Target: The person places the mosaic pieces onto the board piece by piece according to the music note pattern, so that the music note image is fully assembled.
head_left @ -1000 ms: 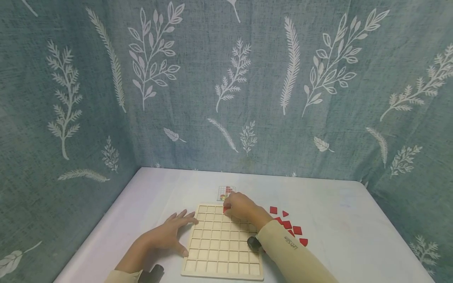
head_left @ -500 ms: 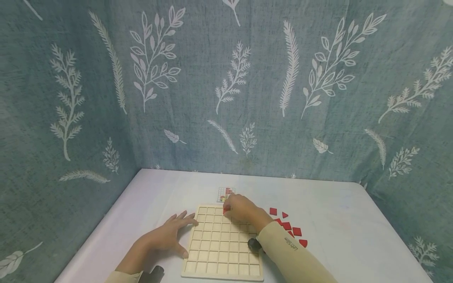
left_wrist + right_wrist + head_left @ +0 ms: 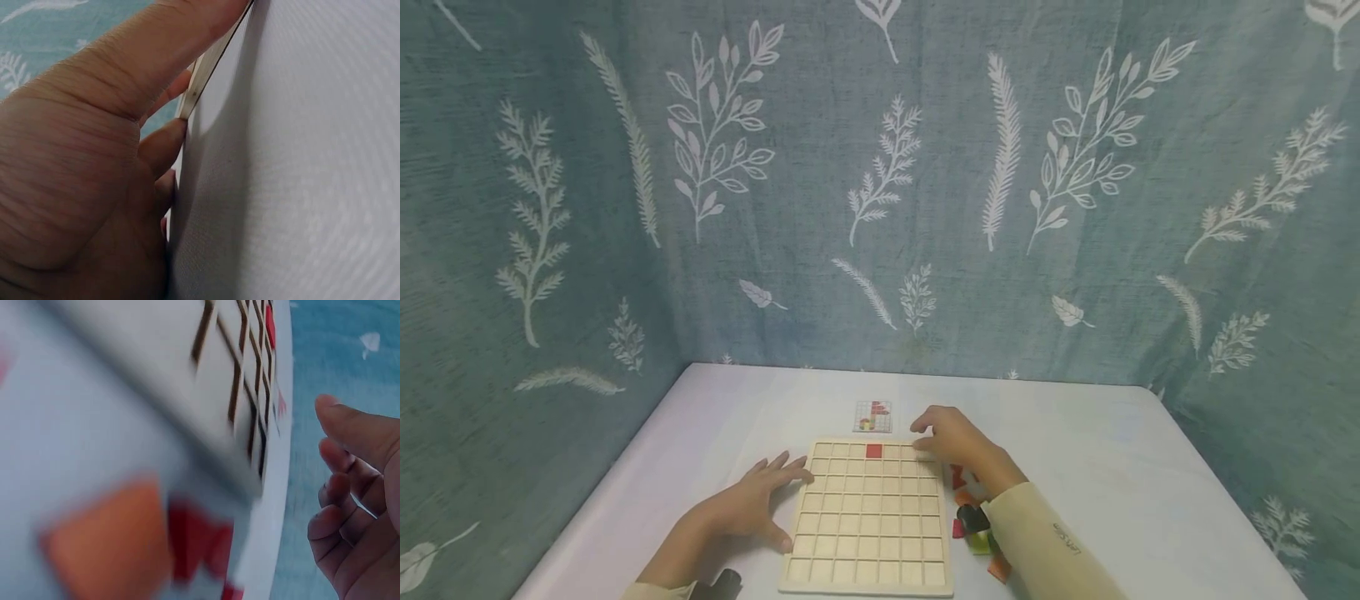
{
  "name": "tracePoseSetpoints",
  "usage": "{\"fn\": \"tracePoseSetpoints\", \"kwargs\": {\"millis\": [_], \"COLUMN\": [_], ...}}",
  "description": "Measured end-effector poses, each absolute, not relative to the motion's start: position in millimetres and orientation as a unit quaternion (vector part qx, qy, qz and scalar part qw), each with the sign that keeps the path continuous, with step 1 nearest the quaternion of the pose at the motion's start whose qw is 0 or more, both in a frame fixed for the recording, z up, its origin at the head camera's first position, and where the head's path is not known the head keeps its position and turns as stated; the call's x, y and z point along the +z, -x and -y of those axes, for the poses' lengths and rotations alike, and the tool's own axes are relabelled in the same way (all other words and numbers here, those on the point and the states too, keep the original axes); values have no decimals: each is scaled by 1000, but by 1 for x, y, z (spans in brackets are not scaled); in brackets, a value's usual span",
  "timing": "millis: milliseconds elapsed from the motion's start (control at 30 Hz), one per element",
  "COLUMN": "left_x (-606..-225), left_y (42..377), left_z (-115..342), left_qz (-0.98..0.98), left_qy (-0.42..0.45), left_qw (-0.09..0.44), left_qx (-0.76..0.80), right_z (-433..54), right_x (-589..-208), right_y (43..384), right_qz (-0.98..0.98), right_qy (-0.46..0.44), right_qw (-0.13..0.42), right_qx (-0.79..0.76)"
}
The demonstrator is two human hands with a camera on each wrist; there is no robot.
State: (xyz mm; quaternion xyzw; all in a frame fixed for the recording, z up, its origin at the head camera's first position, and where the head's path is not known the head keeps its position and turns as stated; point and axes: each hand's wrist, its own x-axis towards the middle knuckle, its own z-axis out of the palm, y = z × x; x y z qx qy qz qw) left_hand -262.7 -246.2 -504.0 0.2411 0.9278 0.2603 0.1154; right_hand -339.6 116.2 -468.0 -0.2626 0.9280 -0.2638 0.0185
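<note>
A pale wooden grid board [image 3: 868, 525] lies flat on the white table. In its far row sits one red square tile [image 3: 874, 451], also visible in the right wrist view near the board's far end. My left hand [image 3: 737, 506] rests along the board's left edge with fingers spread, thumb and fingertips against the rim; the left wrist view shows that thumb [image 3: 156, 50] on the board's side. Over the far right corner hovers my right hand [image 3: 958, 439], fingers loosely bent and nothing between them. A small picture card [image 3: 873, 416] with a grid and coloured shapes lies just beyond the board.
To the board's right, partly hidden by my right arm, lie several loose tiles: red [image 3: 957, 477], green [image 3: 979, 543] and orange [image 3: 999, 569]. A patterned blue-green curtain [image 3: 880, 208] stands behind the table [image 3: 1075, 467].
My right hand has let go of the red tile, leaving it in the far row, and has moved right toward the board's corner. The left hand keeps its place on the board's edge.
</note>
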Motion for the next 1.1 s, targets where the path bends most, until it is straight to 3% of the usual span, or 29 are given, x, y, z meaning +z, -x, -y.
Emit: {"fn": "tracePoseSetpoints", "kwargs": {"millis": [567,1100], "left_x": [-503,-503], "left_y": [263,262], "left_z": [245,248], "left_qz": [-925,-915], "left_qy": [-243,-266], "left_qw": [112,112], "left_qx": [269,282], "right_z": [-187,-214], "right_x": [-474,-482], "right_y": [325,319], "right_qz": [-952,-956], "right_qy": [54,18], "right_qw": [65,88], "right_qx": [-293,-281]}}
